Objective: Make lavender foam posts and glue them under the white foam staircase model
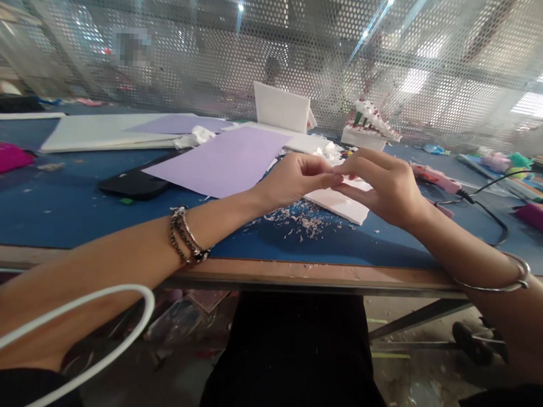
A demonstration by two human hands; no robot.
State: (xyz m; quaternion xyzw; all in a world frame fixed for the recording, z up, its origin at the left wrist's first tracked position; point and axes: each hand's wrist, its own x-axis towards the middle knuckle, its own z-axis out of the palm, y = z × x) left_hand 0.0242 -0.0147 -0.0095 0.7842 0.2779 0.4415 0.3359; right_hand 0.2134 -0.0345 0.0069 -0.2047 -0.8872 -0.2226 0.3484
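Over the blue tabletop, my left hand [297, 177] and my right hand [383, 184] meet fingertip to fingertip. Both are closed in a pinch, and whatever lies between the fingertips is too small or hidden to name. Beneath my right hand lies a white foam block [338, 205], partly covered by the fingers. Small pale shavings [304, 223] are scattered on the table below the hands. A lilac sheet [228, 159] lies just left of my left hand, overlapping a black phone-like slab [137, 176].
White boards [104, 130] lie at the back left. An upright white panel [282, 107] and a white piece with red-dotted trim [369, 121] stand near the perforated metal screen [314, 55]. A pink corded tool [439, 178] lies on the right. A white cable [133, 288] loops before my left forearm.
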